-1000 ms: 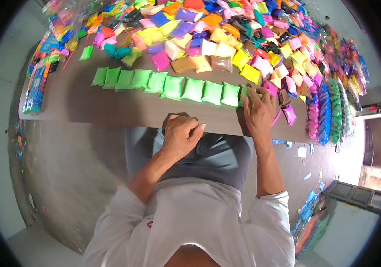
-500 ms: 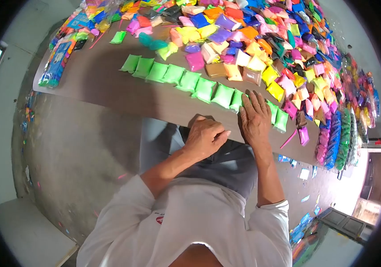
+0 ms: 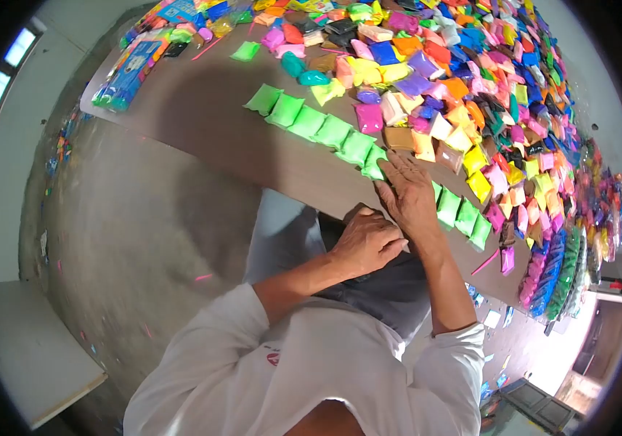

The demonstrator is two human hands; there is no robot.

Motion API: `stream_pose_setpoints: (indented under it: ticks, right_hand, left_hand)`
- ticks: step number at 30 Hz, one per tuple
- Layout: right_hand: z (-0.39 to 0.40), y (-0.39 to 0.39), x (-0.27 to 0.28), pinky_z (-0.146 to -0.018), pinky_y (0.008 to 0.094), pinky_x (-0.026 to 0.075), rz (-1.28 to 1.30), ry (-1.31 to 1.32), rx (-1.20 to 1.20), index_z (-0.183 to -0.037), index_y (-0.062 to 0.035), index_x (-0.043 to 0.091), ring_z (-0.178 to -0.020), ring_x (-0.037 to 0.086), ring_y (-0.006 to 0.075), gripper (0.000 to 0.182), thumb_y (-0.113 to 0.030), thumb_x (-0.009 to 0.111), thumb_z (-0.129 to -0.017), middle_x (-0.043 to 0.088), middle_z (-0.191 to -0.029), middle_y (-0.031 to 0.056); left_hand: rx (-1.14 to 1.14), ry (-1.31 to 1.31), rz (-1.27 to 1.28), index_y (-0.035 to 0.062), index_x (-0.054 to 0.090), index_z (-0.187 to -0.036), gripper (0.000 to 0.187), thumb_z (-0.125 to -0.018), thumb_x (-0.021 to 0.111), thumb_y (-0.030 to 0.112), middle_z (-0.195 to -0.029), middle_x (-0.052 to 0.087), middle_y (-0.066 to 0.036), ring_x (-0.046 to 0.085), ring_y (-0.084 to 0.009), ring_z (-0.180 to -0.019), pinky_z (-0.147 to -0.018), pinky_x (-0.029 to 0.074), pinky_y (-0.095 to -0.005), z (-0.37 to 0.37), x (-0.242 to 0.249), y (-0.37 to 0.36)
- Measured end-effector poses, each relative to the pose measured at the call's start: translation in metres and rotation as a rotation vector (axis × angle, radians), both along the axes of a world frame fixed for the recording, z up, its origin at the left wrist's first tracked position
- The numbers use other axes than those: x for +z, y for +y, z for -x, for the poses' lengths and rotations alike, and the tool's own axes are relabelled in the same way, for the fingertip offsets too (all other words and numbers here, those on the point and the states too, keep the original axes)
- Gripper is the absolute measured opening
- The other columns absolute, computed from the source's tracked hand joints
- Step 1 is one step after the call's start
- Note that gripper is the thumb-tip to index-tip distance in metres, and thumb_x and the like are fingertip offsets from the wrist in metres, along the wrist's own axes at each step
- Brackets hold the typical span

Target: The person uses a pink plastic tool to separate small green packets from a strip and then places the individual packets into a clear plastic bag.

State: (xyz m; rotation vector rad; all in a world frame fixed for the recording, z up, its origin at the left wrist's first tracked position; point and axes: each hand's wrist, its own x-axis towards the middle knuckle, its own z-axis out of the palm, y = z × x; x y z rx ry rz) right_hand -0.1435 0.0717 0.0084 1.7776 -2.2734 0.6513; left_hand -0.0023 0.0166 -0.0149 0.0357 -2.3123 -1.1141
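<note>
A row of bright green soft packets [image 3: 319,129] runs slantwise across the brown table. My right hand [image 3: 409,190] lies over the middle of this row, palm down and fingers stretched out, hiding part of it. More green packets [image 3: 458,212] show to the right of that hand. My left hand [image 3: 369,241] is curled closed at the table's near edge, close beside my right wrist. Whether anything is inside its fingers is hidden.
A large heap of small packets in many colours [image 3: 463,80] covers the far side of the table [image 3: 202,123]. Bagged bundles lie at the left end [image 3: 133,73] and right end [image 3: 550,272]. A single green packet [image 3: 245,51] lies apart at the upper left.
My right hand has slid left along the green row, uncovering more packets on its right. My left hand stays curled near the table edge. The whole view has turned and shifted somewhat.
</note>
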Motion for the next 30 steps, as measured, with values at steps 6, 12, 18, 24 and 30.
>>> stream_pose_setpoints:
  ticks: [6, 12, 18, 24, 30]
  right_hand:
    - [-0.004, -0.013, 0.02, -0.099, 0.0458, 0.04, -0.004, -0.005, 0.028, -0.116, -0.0035, 0.062, -0.12, 0.053, 0.0358, 0.043, -0.026, 0.07, -0.08, 0.057, -0.127, 0.0193]
    - [-0.009, -0.063, 0.023, -0.099, 0.0453, 0.04, 0.025, -0.01, 0.086, -0.124, -0.008, 0.058, -0.122, 0.051, 0.035, 0.047, -0.028, 0.068, -0.082, 0.053, -0.133, 0.0185]
    - [-0.007, -0.073, -0.002, -0.099, 0.0451, 0.04, -0.045, 0.035, 0.102, -0.116, -0.0043, 0.061, -0.121, 0.052, 0.0346, 0.041, -0.027, 0.067, -0.083, 0.057, -0.127, 0.0181]
    - [-0.012, -0.091, 0.027, -0.1, 0.0453, 0.04, -0.01, 0.022, 0.143, -0.121, -0.0074, 0.059, -0.121, 0.052, 0.0336, 0.046, -0.028, 0.069, -0.081, 0.054, -0.131, 0.0152]
    - [-0.019, -0.132, 0.022, -0.103, 0.0461, 0.038, -0.023, 0.051, 0.239, -0.127, -0.0081, 0.056, -0.123, 0.049, 0.0362, 0.05, -0.027, 0.069, -0.082, 0.052, -0.132, 0.0179]
  left_hand:
    - [-0.006, 0.035, 0.011, 0.0072, 0.059, -0.072, 0.015, -0.077, 0.07, 0.017, -0.072, 0.06, -0.006, 0.058, -0.022, -0.073, -0.077, 0.038, -0.037, 0.0, -0.006, 0.001]
    - [-0.031, 0.039, 0.003, 0.0073, 0.063, -0.085, 0.013, -0.079, 0.068, 0.017, -0.083, 0.063, -0.007, 0.06, -0.0223, -0.083, -0.079, 0.038, -0.0383, -0.001, -0.009, 0.0]
    - [-0.029, 0.066, -0.018, 0.0074, 0.063, -0.095, 0.018, -0.081, 0.067, 0.018, -0.094, 0.065, -0.007, 0.06, -0.022, -0.09, -0.081, 0.038, -0.0391, -0.004, -0.006, -0.002]
    - [-0.102, -0.085, 0.035, 0.0082, 0.063, -0.094, 0.016, -0.081, 0.066, 0.018, -0.094, 0.065, -0.006, 0.06, -0.0221, -0.09, -0.082, 0.038, -0.0385, -0.006, -0.007, -0.004]
    - [-0.102, 0.011, 0.003, 0.008, 0.064, -0.096, 0.017, -0.081, 0.065, 0.016, -0.098, 0.066, -0.006, 0.061, -0.0221, -0.095, -0.082, 0.038, -0.0378, -0.001, -0.011, -0.002]
